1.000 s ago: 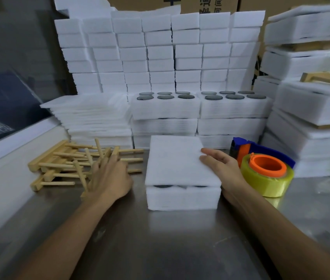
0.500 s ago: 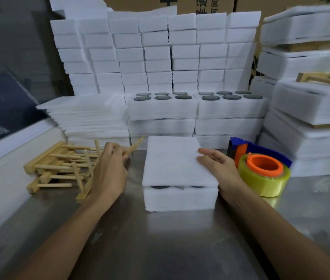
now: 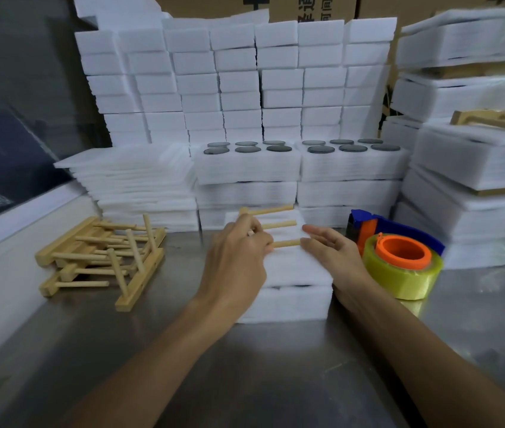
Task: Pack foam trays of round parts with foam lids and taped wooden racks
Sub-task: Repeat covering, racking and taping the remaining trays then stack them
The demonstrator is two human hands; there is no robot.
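1. The left hand [image 3: 235, 257] grips a wooden rack [image 3: 271, 225] over the foam lid [image 3: 294, 261], its fingers curled round the rack's near end; three pegs stick out past the fingertips toward the right.
2. The right hand [image 3: 330, 251] rests at the lid's right edge, fingers straight and slightly spread, holding nothing; the lowest peg's tip ends just beside its fingers.
3. The lid sits on a foam tray [image 3: 285, 302] on the steel table [image 3: 276, 381], under both hands; a dark sliver of round parts shows in the gap between lid and tray, below the right palm.
4. A loose pile of wooden racks [image 3: 100, 257] lies on the table well to the left of the left hand's knuckles.
5. A yellow tape roll [image 3: 405, 273] on an orange-and-blue dispenser stands just beyond the right hand's wrist, to its right.
6. Beyond the fingertips, two open trays of dark round parts [image 3: 297, 148] top the stacks, with a stack of thin foam sheets [image 3: 130, 177] to their left and walls of white foam blocks [image 3: 239, 78] behind.
7. More foam stacks [image 3: 473, 168] rise to the far right.
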